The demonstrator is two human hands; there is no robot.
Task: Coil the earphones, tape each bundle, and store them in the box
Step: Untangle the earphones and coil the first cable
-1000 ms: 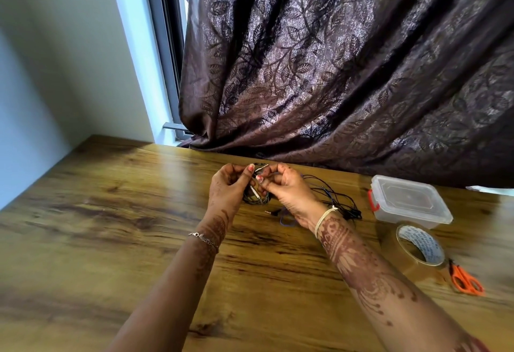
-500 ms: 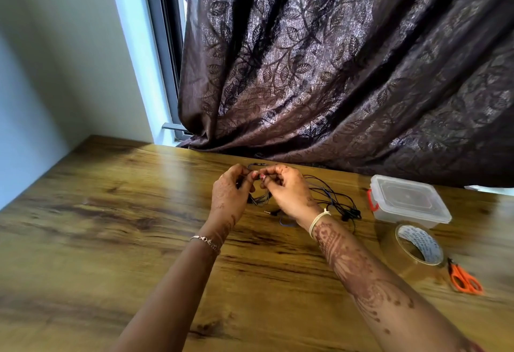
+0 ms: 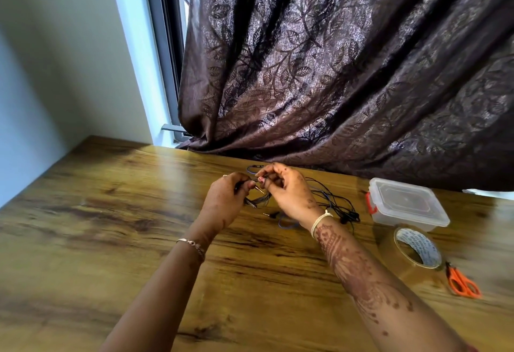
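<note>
Both hands are over the bench (image 3: 111, 212), well left of the clear box (image 3: 406, 204). L hand (image 3: 222, 201), the one farther from the box: its fingers (image 3: 244, 183) are curled round a small coil of dark earphone cable (image 3: 257, 200), w/ loops hanging under the knuckles. R hand (image 3: 289, 195), on the box side of the coil: thumb and fingers (image 3: 268, 173) pinch the cable at the coil's top, w/ a thin loop showing just past them. The coil sits btwn the two hands, held by both, and a small gold plug tip pokes out where the thumbs meet.

The loose earphones (image 3: 331, 204) lie in a black tangle on the bench btwn the R wrist and the box, near its red latch. A stray plug (image 3: 271, 214) lies left of that, under the R hand. The box lid is on. The tape roll (image 3: 414, 251) stands just in front of the box, abt touching it. The orange scissors (image 3: 461, 282) lie beside the roll, on the side away from the box. The brown curtain (image 3: 333, 73) hangs right behind the box.
</note>
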